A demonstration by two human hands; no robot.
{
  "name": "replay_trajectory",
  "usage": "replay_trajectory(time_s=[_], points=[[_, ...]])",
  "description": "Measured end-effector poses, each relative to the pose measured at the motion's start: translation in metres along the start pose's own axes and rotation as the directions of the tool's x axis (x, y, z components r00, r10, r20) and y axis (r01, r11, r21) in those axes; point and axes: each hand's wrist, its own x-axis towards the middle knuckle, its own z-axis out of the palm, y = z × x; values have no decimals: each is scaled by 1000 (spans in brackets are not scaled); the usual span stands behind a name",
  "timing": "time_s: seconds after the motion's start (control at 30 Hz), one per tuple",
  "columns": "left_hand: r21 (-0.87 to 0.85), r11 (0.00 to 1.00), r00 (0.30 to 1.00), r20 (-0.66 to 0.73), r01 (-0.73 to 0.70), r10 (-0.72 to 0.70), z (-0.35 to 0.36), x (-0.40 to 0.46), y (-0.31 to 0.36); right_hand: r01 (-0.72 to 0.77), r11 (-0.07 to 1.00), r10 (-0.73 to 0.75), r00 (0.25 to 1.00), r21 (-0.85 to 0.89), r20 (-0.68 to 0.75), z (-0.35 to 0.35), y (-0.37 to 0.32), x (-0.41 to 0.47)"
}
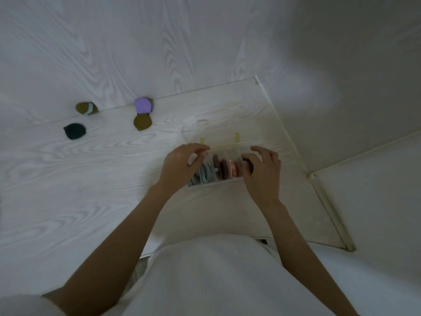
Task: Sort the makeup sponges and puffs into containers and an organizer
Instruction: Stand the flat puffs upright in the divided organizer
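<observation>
Clear organizer (224, 182) is seen centre frame on the white wood-grain table (68, 190), lid open behind it. Grey puffs (206, 174) and brown-pink puffs (227, 168) are stood on edge in its compartments. Left hand (182, 164) is curled over the organizer's left end; grip cannot be told. Right hand (262, 166) is pinched on a dark brown puff (247, 161). Four loose puffs are left upper left: olive puff (86, 108), dark teal puff (74, 131), purple puff (143, 105), second olive puff (142, 122).

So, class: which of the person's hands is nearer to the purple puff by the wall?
Left. The left hand rests on the clear organizer's left end, on the side facing the purple puff; the right hand is at the organizer's far right end, farther away.
</observation>
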Motion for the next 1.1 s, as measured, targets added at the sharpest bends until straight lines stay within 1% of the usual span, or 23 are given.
replay_trajectory(time_s=[0.1,0.13,0.2,0.3,0.37,0.4,0.47,0.5,0.57,0.67,0.73,0.8,0.87,0.9,0.97,1.0,1.07,1.1], points=[[-8,995,986,-132,98,-98,-33,-21,-21,179,982,-180,984,52,5,1,-28,12],[-10,987,966,-202,163,-161,-52,-29,-33,265,960,-268,963,89,15,7,-47,21],[-53,958,911,-296,283,-285,-79,-42,-53,397,906,-407,912,148,49,19,-77,36],[-80,896,811,-396,437,-431,-117,-52,-91,534,823,-564,809,191,168,47,-133,62],[-44,845,763,-405,533,-503,-139,-53,-123,582,785,-619,734,212,278,70,-169,78],[-7,824,755,-396,566,-522,-147,-51,-138,589,777,-628,702,221,335,81,-184,87],[67,777,738,-374,626,-562,-163,-46,-167,588,777,-621,658,224,426,104,-211,103],[80,748,715,-373,659,-591,-173,-43,-183,590,776,-618,643,221,452,118,-228,111],[105,695,680,-353,712,-643,-184,-33,-203,586,789,-590,637,186,497,140,-250,120],[150,624,639,-271,766,-719,-194,-17,-230,582,811,-496,631,59,597,174,-270,124],[181,626,651,-220,759,-726,-193,-10,-241,560,828,-449,618,40,646,188,-272,120],[204,652,683,-201,730,-702,-193,-7,-254,534,844,-426,618,45,661,200,-274,117],[167,691,709,-226,704,-668,-192,-7,-259,541,840,-440,626,48,644,203,-272,115],[116,710,712,-247,695,-657,-193,-8,-260,548,835,-458,645,47,612,202,-271,114],[-15,733,702,-276,680,-657,-196,-13,-256,545,838,-494,725,39,479,202,-262,114],[-72,744,704,-276,664,-655,-197,-17,-251,533,846,-489,762,18,424,202,-255,115],[-123,774,730,-270,621,-628,-198,-26,-232,488,872,-434,792,-18,429,196,-244,117],[-131,793,748,-271,595,-606,-196,-31,-217,467,884,-423,794,8,438,188,-239,117]])
